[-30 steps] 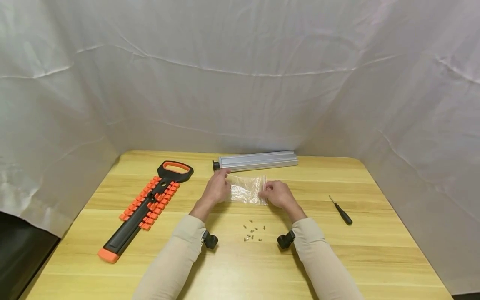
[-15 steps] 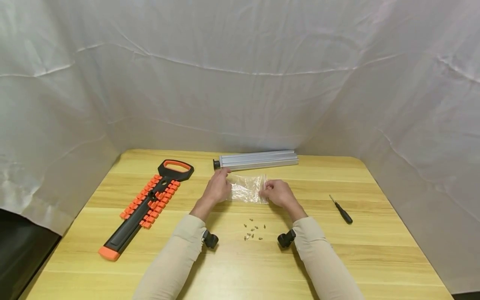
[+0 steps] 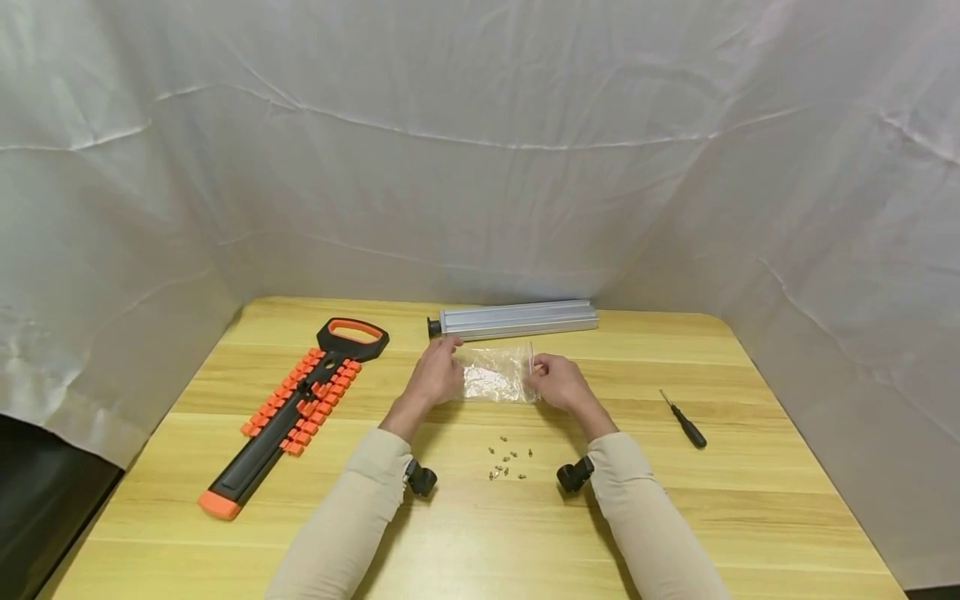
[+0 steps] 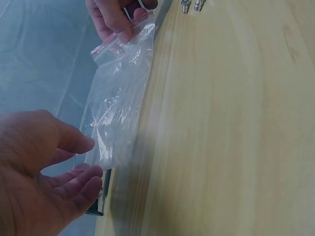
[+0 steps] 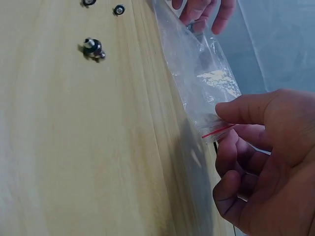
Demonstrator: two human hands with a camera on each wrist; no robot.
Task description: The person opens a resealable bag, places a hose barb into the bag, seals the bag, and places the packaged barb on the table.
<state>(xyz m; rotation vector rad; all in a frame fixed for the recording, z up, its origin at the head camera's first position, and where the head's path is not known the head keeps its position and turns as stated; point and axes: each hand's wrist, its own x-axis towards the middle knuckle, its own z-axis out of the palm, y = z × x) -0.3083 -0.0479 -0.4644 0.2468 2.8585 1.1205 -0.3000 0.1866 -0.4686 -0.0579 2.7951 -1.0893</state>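
Observation:
A clear zip bag (image 3: 491,372) with a red line along its seal stretches between my two hands above the wooden table (image 3: 480,542). My right hand (image 3: 562,385) pinches the bag at its seal end, thumb on top and fingers curled beneath, as the right wrist view shows. At the bag's other end is my left hand (image 3: 435,375); in the left wrist view its thumb and fingers stand apart, fingertips right at the bag's bottom edge. Several small metal fittings (image 3: 506,472) lie scattered on the table between my forearms, one of them a fitting with a dark ring (image 5: 92,48).
Behind the bag lies a grey aluminium profile (image 3: 519,320) with a black end. A black and orange rack with clips (image 3: 258,454) lies on the left. To the right is a black-handled screwdriver (image 3: 688,430). Pale curtains (image 3: 480,208) enclose the table's back and sides.
My right hand has shifted slightly right and away with the bag's seal end, and the bag's seal edge shows higher. My left hand stays almost in place. The fittings lie as before.

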